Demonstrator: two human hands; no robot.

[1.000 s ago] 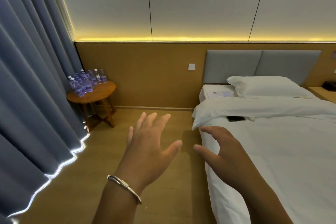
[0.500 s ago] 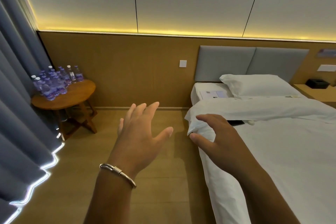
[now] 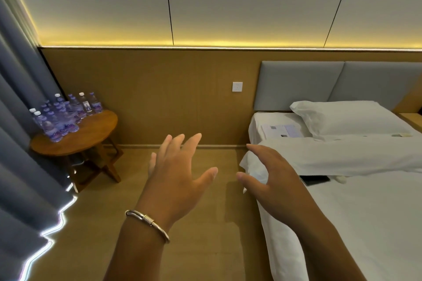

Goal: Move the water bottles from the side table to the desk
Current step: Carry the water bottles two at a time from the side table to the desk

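Note:
Several small clear water bottles [image 3: 66,116] with purple labels stand clustered on a round wooden side table [image 3: 91,134] at the left, by the curtain. My left hand [image 3: 178,173], with a silver bracelet on the wrist, is raised in the middle of the view with fingers spread, holding nothing. My right hand [image 3: 271,178] hovers beside it over the bed's corner, fingers loosely bent, also empty. Both hands are well short of the table. No desk is in view.
A grey curtain [image 3: 20,166] hangs along the left. A white bed [image 3: 354,212] with a pillow, papers and a dark phone [image 3: 316,180] fills the right. Wooden floor [image 3: 205,246] runs between curtain and bed up to the wood-panelled wall.
The view has shifted, so the side table sits a little more toward the centre than half a second ago. Both hands stay raised and empty in much the same pose.

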